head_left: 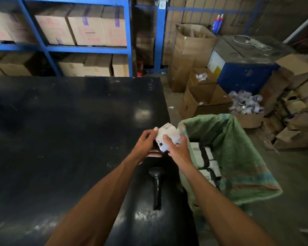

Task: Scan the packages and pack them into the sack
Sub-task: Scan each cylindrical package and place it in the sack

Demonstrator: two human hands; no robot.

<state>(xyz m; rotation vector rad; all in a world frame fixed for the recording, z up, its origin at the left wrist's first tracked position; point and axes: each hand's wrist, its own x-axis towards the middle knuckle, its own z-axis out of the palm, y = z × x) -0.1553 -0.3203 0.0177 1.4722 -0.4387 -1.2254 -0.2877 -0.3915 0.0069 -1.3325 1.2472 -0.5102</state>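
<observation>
A small white package (166, 134) with a printed label is held above the right edge of the black table (60, 130). My left hand (148, 142) grips its left side and my right hand (178, 148) grips its right side, thumb on top. A black handheld scanner (157, 187) lies on the table just below my hands. The open green woven sack (238, 157) stands right beside the table, with several white packages (206, 162) lying inside it.
Blue metal shelving (128, 38) with cardboard boxes stands behind the table. Open cardboard boxes (199, 96), a pile of small wrapped items (245, 103) and a blue drum (245, 75) crowd the floor to the right, behind the sack.
</observation>
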